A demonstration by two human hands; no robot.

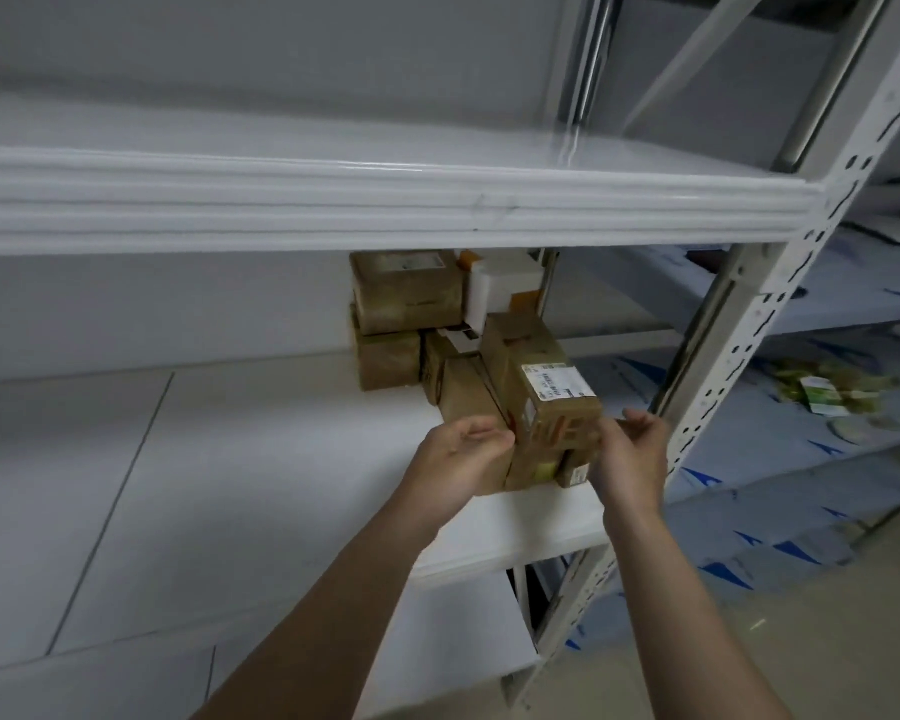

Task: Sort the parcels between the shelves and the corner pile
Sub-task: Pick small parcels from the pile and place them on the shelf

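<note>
1. Hands: 2, both bare, reaching fwd from the bottom of the view. Left hand (463, 449) curls its fingers vs. the left side of a labelled parcel (539, 379). Right hand (630, 459) grips the same parcel's right side. The parcel's near end is held btwn the 2 hands.
2. Labelled parcel: 1, a long brown carton w/ a white shipping label on top. It's at the right end of the middle shelf (230, 485), its near end above lower cartons.
3. Brown parcels (406, 296): at least 5 incl. the held one, clustered and touching, w/ 2 stacked at the back. They overlap, so exact count is unclear.
4. White parcel (500, 283): 1, w/ orange corners, at the back just beside the stacked pair.
5. Shelf boards: 2 white ones in view, w/ the upper shelf (385, 200) directly above the parcels.
6. Upright post (749, 345): 1, perforated, just right of the hands.
7. Green packets (832, 392): a blurred heap on the neighbouring rack, far right. Can't count them.
</note>
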